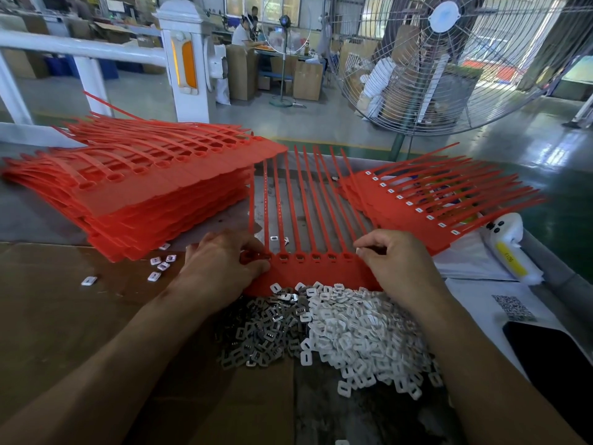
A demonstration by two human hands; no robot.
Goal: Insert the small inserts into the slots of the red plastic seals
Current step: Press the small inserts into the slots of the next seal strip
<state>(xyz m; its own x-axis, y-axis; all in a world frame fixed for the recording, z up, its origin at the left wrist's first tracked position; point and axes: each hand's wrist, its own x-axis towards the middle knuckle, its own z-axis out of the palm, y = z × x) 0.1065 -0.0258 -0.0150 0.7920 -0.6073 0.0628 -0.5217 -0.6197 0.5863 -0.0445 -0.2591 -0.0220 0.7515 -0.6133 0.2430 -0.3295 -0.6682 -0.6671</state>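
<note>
Red plastic makes up the strip of seals [316,271] lying flat on the bench between the two hands, its slotted heads in a row and its long tails fanning away toward the far edge. The left hand [221,264] curls over the strip's left end, fingers bent down onto the slots there; it seems to pinch the strip, though the fingertips are hidden. The right hand [398,261] rests at the strip's right end with fingers curled and thumb meeting forefinger, perhaps on a small insert, too tiny to tell. Just in front of the strip lies a heap of white inserts [362,332] beside darker metal inserts [260,335]. A tall stack of unfilled seals [138,194] sits to the left, a filled stack [426,213] to the right. A dark phone [552,351] lies at the right edge.
</note>
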